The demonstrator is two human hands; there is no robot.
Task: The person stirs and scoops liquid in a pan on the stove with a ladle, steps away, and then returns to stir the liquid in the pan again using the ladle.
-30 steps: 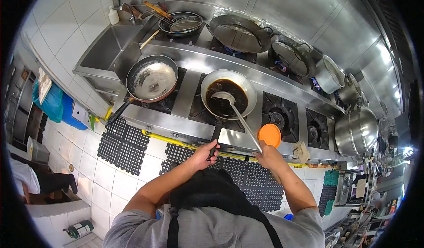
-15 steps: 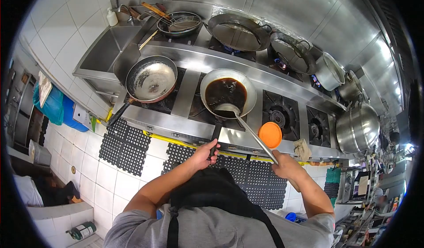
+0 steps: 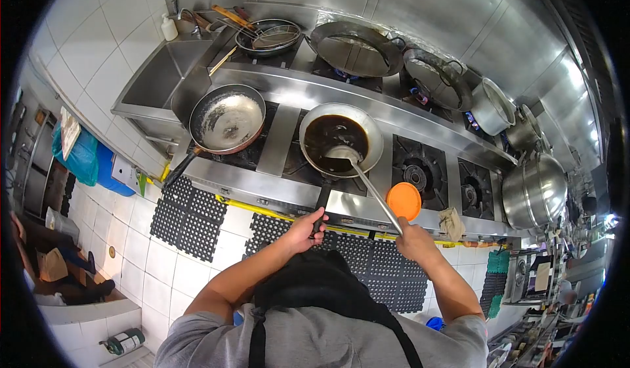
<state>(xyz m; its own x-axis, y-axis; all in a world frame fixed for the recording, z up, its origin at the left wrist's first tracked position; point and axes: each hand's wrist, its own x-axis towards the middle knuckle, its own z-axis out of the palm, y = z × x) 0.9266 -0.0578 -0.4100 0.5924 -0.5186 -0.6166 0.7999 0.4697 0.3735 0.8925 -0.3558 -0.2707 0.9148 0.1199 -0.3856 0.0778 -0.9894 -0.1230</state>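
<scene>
My left hand (image 3: 306, 232) is closed around the black handle of a frying pan (image 3: 372, 126) that rests on a front burner. Dark brown liquid (image 3: 326, 129) covers the middle of this pan. My right hand (image 3: 415, 242) grips the end of a long metal ladle (image 3: 372, 189), whose bowl sits in the liquid near the pan's front side. Just beyond my right hand, an orange round lid or dish (image 3: 403, 201) lies at the stove's front edge. To the left, a second frying pan (image 3: 231, 124) with a worn, whitish inside stands on another burner.
Flames burn under large dark pans (image 3: 355, 48) on the rear stove row, beside a metal pot (image 3: 491, 107). A big steel pot (image 3: 535, 189) stands at the right end. A cloth (image 3: 451, 225) hangs over the front edge. The sink (image 3: 157, 76) is at left. Another person's legs show lower left.
The ladle's bowl has shifted slightly up and right into the liquid, and my right hand has moved a little left and up. My left hand keeps its grip. The person at lower left has moved.
</scene>
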